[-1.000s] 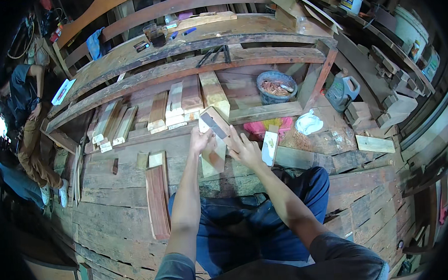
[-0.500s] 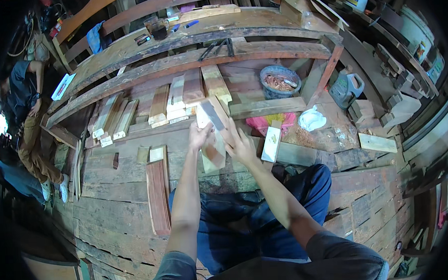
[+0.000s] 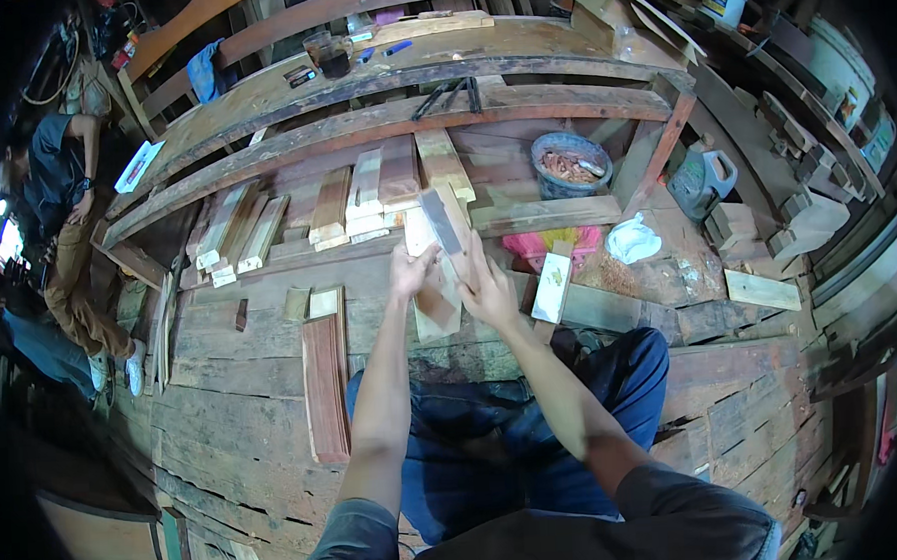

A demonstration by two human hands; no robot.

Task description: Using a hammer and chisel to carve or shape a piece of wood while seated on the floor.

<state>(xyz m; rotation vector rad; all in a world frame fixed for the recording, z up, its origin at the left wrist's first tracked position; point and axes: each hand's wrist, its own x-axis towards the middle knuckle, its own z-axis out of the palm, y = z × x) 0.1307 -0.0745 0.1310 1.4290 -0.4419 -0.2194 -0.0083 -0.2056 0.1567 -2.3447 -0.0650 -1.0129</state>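
Observation:
In front of me, above my lap, I have a pale wooden board [image 3: 419, 233] gripped at its near left edge by my left hand [image 3: 411, 272], fingers closed. My right hand [image 3: 489, 292] is wrapped on the right side of a brown wooden block [image 3: 457, 216] with a dark grey strip along it. The block lies against the pale board, tilted, its far end pointing away from me. Under both hands another light plank [image 3: 437, 316] slopes down towards my knees. Part of my right fingers is hidden behind the block.
Several cut planks [image 3: 379, 178] lie beneath a low bench [image 3: 381, 118]. A blue tub of shavings [image 3: 571, 165], a white cloth [image 3: 634, 240] and a jerrycan [image 3: 702, 181] stand right. Reddish boards [image 3: 325, 385] lie left of my knee. Another person [image 3: 65, 207] is at far left.
The brown block with the grey strip has turned a little more upright against the pale board. Both hands keep their hold. The whole view has shifted slightly.

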